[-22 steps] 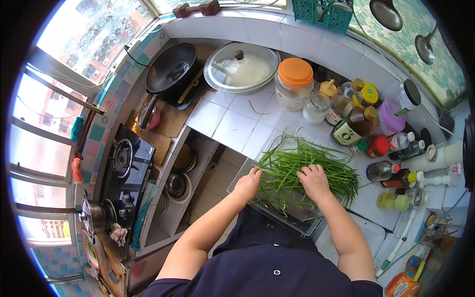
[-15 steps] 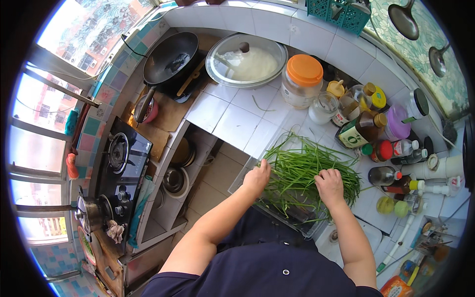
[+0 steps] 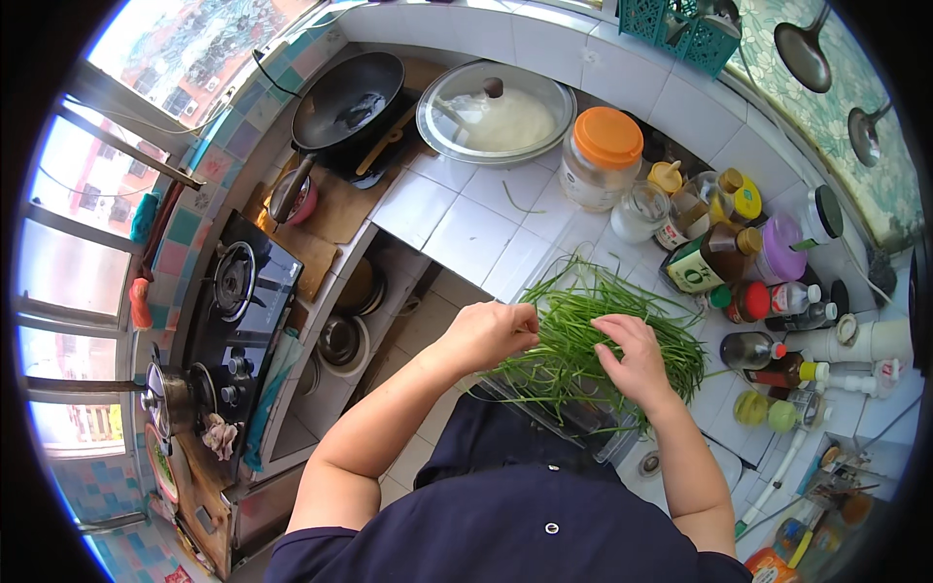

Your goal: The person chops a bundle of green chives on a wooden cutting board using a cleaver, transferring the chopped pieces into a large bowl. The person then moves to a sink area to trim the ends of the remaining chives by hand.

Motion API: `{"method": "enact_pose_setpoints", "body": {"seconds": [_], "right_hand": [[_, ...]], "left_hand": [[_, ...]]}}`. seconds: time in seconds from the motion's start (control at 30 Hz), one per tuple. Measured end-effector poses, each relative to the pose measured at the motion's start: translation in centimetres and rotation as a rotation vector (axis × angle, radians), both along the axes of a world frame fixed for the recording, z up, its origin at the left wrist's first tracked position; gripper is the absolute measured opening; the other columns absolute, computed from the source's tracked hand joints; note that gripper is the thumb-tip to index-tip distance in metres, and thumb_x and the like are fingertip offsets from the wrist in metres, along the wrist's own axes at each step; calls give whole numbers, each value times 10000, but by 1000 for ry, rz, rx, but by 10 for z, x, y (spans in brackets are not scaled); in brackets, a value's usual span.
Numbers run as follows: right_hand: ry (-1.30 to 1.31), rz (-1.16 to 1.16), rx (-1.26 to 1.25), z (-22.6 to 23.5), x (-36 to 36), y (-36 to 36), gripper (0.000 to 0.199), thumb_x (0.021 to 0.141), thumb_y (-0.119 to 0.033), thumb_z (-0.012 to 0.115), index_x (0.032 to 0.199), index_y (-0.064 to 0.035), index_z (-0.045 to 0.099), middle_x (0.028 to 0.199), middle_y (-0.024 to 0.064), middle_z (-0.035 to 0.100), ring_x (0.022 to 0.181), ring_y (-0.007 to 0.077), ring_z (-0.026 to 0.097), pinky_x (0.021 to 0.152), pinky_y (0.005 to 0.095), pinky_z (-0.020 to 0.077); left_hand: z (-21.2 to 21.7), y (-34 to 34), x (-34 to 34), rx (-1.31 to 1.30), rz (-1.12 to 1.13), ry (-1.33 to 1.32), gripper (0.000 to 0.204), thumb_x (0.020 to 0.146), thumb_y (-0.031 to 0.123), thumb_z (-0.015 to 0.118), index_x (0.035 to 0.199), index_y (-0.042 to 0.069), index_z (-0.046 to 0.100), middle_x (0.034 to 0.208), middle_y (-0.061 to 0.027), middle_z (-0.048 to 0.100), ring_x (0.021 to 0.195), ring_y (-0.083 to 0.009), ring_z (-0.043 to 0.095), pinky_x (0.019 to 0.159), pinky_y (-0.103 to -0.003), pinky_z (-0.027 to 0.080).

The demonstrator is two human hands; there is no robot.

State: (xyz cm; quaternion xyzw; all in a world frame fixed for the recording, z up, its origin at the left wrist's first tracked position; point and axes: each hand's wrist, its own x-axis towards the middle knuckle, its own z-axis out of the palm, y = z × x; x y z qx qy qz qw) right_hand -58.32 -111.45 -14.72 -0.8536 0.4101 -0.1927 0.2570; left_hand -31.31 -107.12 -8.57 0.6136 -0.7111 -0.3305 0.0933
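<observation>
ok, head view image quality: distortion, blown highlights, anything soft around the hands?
Head view: strong fisheye, the window bars and tiled counter edges bow toward the black circular rim. Head view: the window at left is overexposed and the glass lid carries glare. Head view: left hand, right hand and the green chives are evenly lit and fairly sharp, without hard shadows.

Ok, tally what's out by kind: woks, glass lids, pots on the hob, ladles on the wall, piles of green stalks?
Wok: 1
Glass lid: 1
Pot on the hob: 1
Ladles on the wall: 2
Pile of green stalks: 1
Total: 6
</observation>
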Motion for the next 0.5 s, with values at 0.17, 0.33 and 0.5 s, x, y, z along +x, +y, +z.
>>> {"method": "enact_pose_setpoints", "body": {"seconds": [0.17, 0.33, 0.5], "right_hand": [[-382, 83, 494, 69, 41, 4, 366, 912, -178, 625, 1241, -28, 566, 1104, 105, 652, 1018, 214, 608, 911, 344, 465], [-672, -109, 822, 89, 13, 1, 300, 947, -115, 589, 1226, -5, 588, 911, 38, 656, 808, 106, 610, 775, 251, 497], [-915, -242, 664, 122, -28, 19, 222, 960, -103, 546, 1151, -1, 591, 918, 62, 630, 758, 122, 607, 690, 246, 502]], "left_hand": [[42, -20, -29, -26, 16, 400, 166, 882, 196, 654, 966, 57, 619, 740, -72, 656, 690, -181, 635, 649, -307, 497], [44, -30, -48, 63, 231, 931, 162, 914, 150, 620, 1010, 22, 601, 957, -91, 641, 874, -143, 603, 747, -281, 492], [-37, -24, -24, -71, 121, 234, 200, 898, 158, 589, 1084, 99, 634, 1039, -111, 647, 942, -293, 630, 842, -369, 500]]}}
